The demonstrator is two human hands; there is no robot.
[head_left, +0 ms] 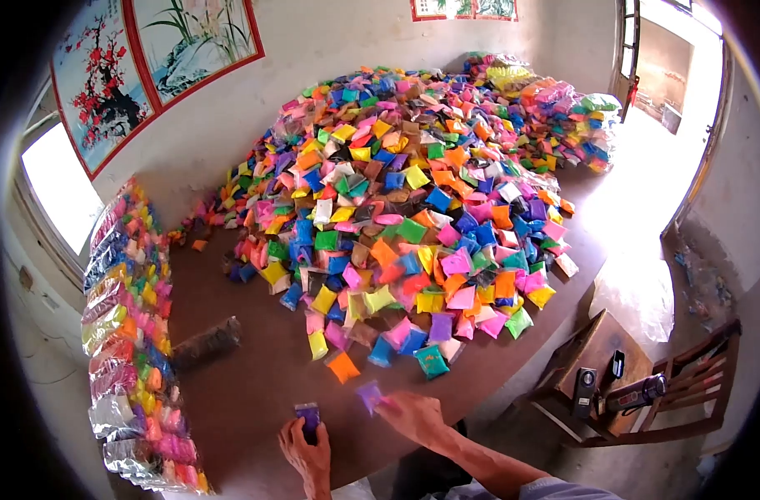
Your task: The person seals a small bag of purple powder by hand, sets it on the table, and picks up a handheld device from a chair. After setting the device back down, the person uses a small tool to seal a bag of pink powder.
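So we've got our left hand (307,458) closed on a dark purple packet (308,414), lengthwise near-to-far over the tabletop (247,400), our right hand (413,418) pinching a lighter purple packet (367,396) slightly farther and right.

Your brown tabletop (255,433) is passable at the near left; the heaped multicoloured plastic packets (413,217) block farther reach.

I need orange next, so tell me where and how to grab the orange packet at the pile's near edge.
I'd pinch the near corner of the orange packet, coming from the near side, opposite the pile. It lies flat and uncovered, with that corner foremost.
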